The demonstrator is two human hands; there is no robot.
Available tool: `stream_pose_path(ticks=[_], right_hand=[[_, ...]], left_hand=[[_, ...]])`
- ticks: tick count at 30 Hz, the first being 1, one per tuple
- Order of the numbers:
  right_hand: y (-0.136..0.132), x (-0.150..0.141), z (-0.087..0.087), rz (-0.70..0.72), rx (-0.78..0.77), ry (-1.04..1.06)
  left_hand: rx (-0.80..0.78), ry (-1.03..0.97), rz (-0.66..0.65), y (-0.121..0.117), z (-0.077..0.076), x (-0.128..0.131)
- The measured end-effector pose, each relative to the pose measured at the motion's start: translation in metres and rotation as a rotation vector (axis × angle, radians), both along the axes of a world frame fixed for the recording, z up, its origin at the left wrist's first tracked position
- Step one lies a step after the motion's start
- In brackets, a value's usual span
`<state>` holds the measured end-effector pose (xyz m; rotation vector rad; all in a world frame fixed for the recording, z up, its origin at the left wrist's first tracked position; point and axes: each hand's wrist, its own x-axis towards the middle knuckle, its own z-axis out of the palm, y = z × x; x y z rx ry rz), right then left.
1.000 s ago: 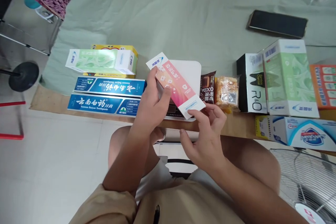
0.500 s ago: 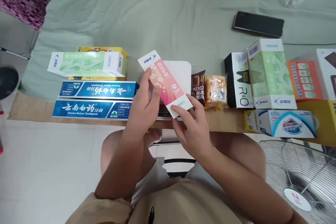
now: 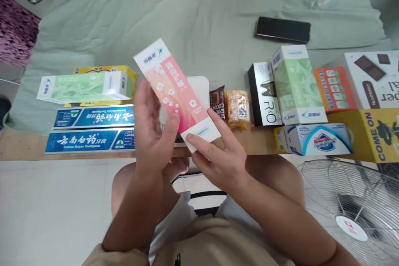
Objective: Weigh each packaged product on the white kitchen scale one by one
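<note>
A pink and white toothpaste box [image 3: 177, 91] is held at a slant above the table's front edge. My right hand [image 3: 221, 156] pinches its lower white end, with fingertips on the front face. Along its left side, my left hand [image 3: 152, 129] cups the box loosely, thumb over the front and the other fingers partly hidden behind. Beneath it lies a white flat object [image 3: 199, 87], mostly covered. Just right of the box are a brown cocoa snack packet [image 3: 217, 102] and a clear-wrapped snack [image 3: 237, 108].
On the left lie two blue toothpaste boxes [image 3: 93, 117] and a green box [image 3: 81, 87] on a yellow box [image 3: 129, 75]. Rightward stand a black-white box [image 3: 264, 95], another green box [image 3: 297, 87], a soap box [image 3: 324, 140] and a yellow carton [image 3: 374, 133]. A phone [image 3: 283, 30] lies behind; a fan [image 3: 349, 212] stands below right.
The pink toothpaste box has been raised and shifted left in view. My left hand's grip has loosened, its fingers sliding behind the box. The view has shifted, showing more on the right.
</note>
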<state>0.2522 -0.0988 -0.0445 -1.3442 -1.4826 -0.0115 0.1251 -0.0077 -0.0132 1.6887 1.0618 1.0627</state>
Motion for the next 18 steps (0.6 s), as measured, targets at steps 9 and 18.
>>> stream_pose_path(ticks=[9, 18], right_hand=[[-0.024, 0.023, 0.015, -0.135, 0.100, 0.097], [-0.036, 0.038, 0.019, -0.150, 0.275, 0.116]], left_hand=[[-0.160, 0.007, -0.055, -0.034, 0.030, 0.069], [-0.233, 0.235, -0.372, -0.007, 0.048, 0.147]])
